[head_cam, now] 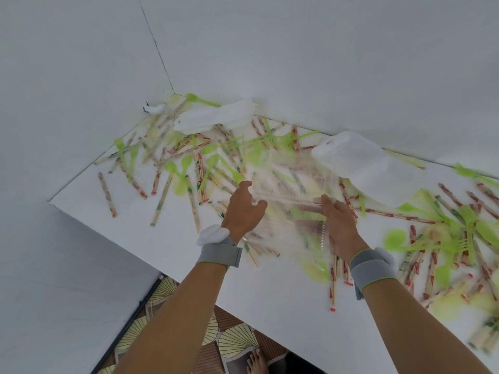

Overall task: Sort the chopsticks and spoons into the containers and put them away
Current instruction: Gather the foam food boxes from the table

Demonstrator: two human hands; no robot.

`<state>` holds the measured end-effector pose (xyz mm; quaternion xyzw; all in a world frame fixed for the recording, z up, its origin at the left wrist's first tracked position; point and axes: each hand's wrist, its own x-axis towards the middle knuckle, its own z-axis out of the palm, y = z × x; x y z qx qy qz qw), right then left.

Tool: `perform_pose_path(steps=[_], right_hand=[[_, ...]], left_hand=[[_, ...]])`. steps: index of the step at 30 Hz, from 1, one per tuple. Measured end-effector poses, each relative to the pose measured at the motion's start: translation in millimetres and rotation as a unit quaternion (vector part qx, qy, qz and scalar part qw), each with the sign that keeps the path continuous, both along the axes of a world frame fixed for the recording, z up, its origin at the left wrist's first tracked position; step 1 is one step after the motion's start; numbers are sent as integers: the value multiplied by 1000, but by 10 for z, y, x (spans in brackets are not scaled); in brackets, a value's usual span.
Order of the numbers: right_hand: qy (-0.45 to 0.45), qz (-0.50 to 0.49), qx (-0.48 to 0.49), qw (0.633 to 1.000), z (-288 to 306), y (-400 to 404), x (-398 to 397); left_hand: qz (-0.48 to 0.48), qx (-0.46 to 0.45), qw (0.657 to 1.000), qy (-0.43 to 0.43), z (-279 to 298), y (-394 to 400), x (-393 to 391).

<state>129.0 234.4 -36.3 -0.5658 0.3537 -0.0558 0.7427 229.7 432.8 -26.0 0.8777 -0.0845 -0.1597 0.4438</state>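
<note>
The clear container (290, 201) between the left hand (244, 209) and the right hand (339, 225) is smeared by motion, so its shape and its lid cannot be told. The right hand's fingertips are hidden behind the plastic. Chopsticks (297, 182) under it show only as streaks. At the right edge, the green spoons (469, 225) and wrapped chopsticks (486, 338) are blurred and cut off. The print on the wrappers is too small to read. A bare foot (256, 363) is cut by the bottom edge.

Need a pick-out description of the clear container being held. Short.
Start at the white table, strewn with green spoons and wrapped chopsticks. Above its middle, the left hand and right hand grip the clear container. It alone is see-through and lifted; the white containers lie nearer the wall.
</note>
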Motion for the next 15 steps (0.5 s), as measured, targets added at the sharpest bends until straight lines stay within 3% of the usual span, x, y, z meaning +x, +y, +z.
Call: perform_pose_path(steps=[4,8,15], right_hand=[[9,-6,-34,999,-43,-119,76],[-8,19,-36,999,-26,-331,187],[-30,26,-31,999,-39,-591,301]], left_hand=[[59,4,998,-30,60,-2,287],[56,118,983,-128,8,-99,730],[-60,322,919,-221,-209,-322,1137]])
